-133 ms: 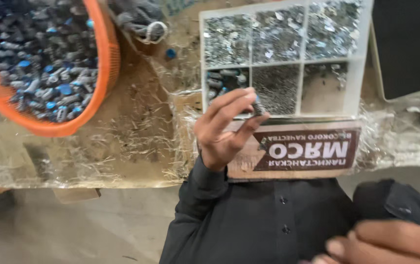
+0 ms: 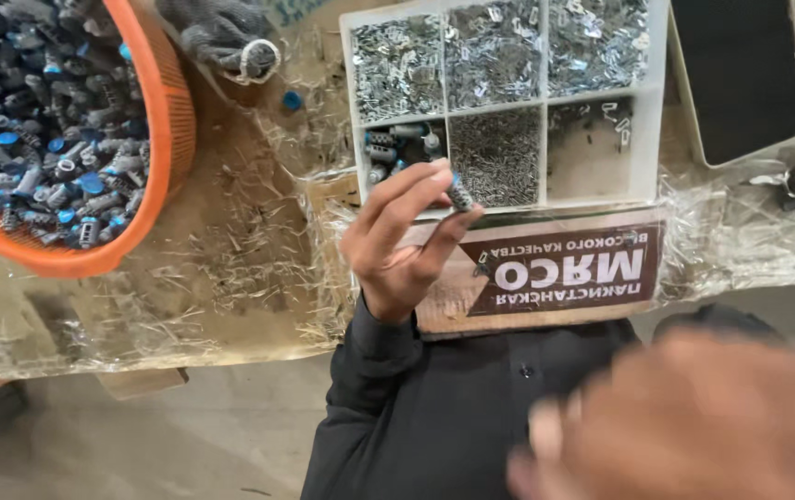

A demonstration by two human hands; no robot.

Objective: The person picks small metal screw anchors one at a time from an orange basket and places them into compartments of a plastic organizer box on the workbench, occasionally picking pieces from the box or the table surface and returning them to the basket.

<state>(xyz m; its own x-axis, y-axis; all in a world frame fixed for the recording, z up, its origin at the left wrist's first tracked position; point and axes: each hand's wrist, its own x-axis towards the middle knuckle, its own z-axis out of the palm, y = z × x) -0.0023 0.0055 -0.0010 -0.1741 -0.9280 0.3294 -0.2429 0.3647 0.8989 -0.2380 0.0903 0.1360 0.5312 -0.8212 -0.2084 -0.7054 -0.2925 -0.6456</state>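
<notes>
Plastic-wrapped table (image 2: 231, 278) runs across the frame's top half, its near edge dropping to bare floor at lower left. At centre, the left hand (image 2: 397, 243) pinches a small grey ridged cylinder (image 2: 459, 194) between thumb and fingertips, just below the white compartment tray (image 2: 657, 111). Lower right, the blurred right hand (image 2: 694, 426) looks loosely spread. An orange basket (image 2: 170, 120) sits upper left.

I see a small grey metal cylinder with a blue tip (image 2: 459, 193), ribbed along its side. It sits pinched between fingertips, tilted, blue end up, raised just in front of the white tray's near edge. It lies close to the tray compartment that holds a few more grey and blue pieces like it (image 2: 397, 148).
</notes>
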